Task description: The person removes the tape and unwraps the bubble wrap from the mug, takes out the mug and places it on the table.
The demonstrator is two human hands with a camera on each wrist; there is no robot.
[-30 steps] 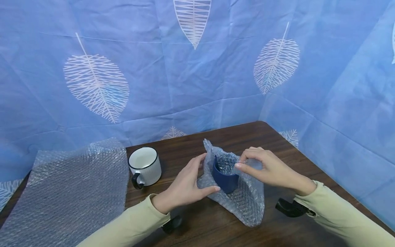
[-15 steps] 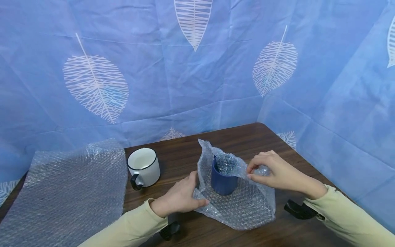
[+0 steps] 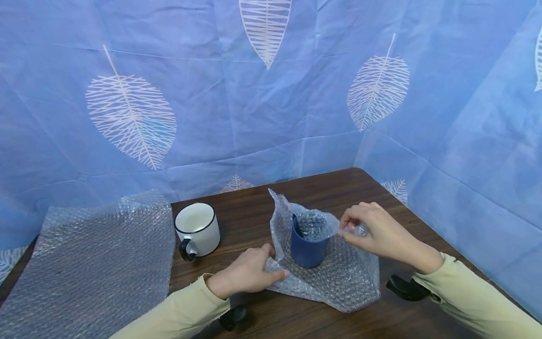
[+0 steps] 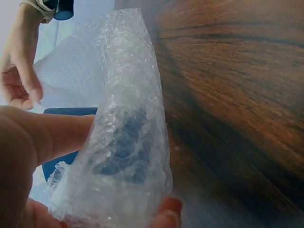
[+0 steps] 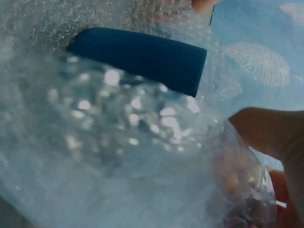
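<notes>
A dark blue cup [image 3: 306, 252] stands upright on a sheet of bubble wrap [image 3: 347, 278]. One part of the sheet rises behind the cup and folds over into its mouth, hiding much of the rim. My right hand [image 3: 377, 230] pinches the wrap just right of the rim between thumb and fingers. At the sheet's left edge, my left hand [image 3: 247, 270] holds a raised fold. The left wrist view has that folded wrap [image 4: 128, 142] between the thumb and fingers, the blue cup partly hidden behind it. Shiny wrap [image 5: 133, 128] covers the near side of the cup in the right wrist view.
A white mug [image 3: 203, 235] with a black rim and handle stands left of the hands. Beyond it a large flat sheet of bubble wrap [image 3: 97, 263] covers the left of the brown wooden table [image 3: 338, 183]. Blue cloth [image 3: 275, 103] with white leaf prints hangs behind.
My right hand has moved right, drawing the wrap across the cup's mouth. My left hand has moved left and down, away from the cup to the sheet's edge. The sheet has spread out in front.
</notes>
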